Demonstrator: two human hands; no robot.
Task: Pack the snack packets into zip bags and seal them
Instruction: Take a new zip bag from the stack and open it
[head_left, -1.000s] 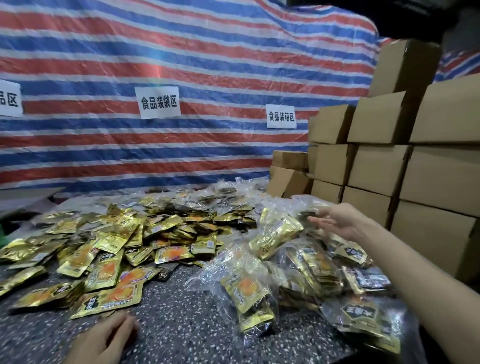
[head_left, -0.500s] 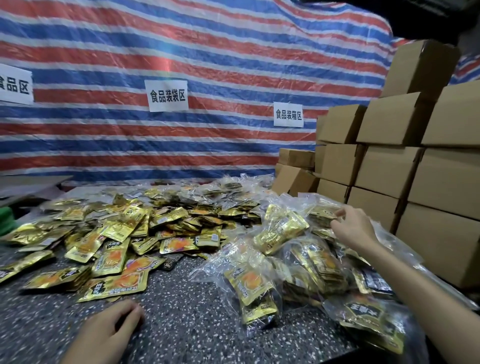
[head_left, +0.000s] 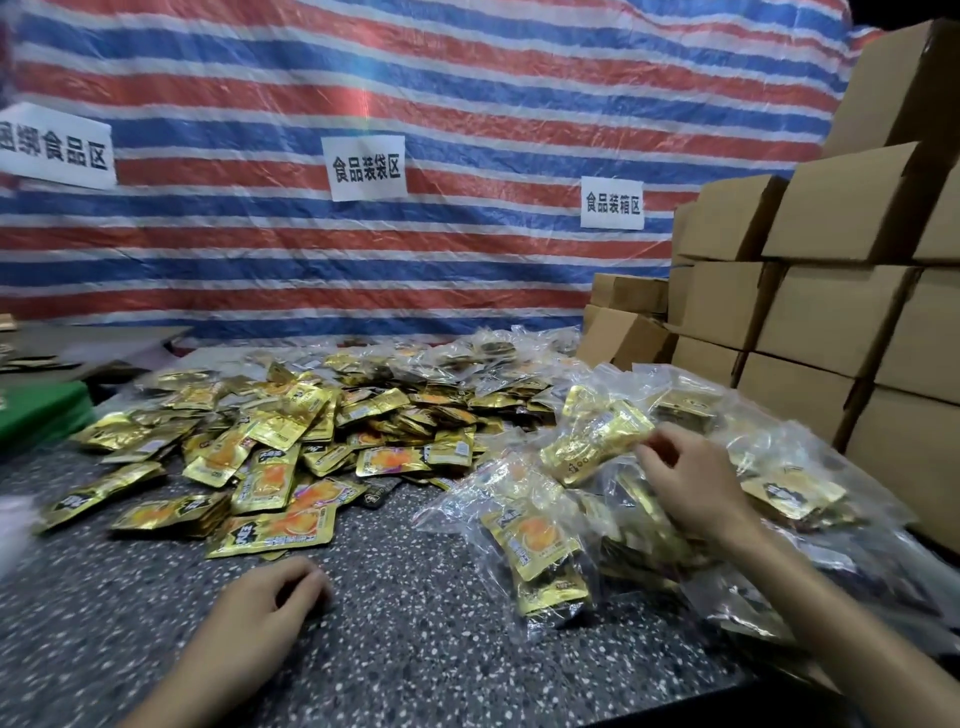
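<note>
Snack packets (head_left: 291, 441): gold, heaped loose mid-left on the speckled worktop (head_left: 415, 649). Filled zip bags (head_left: 535, 530) piled at right, likely staged beside the cardboard boxes (head_left: 831, 312). Right hand (head_left: 691, 483) pinches the topmost zip bag (head_left: 597, 441); left hand (head_left: 265, 597) rests loosely curled, empty. Bag seals indiscernible; left edge blurred.

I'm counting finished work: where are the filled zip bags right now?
In the head view, the filled zip bags lie heaped on the right of the table, between the loose snack packets and the cardboard boxes, under the right hand.
</note>
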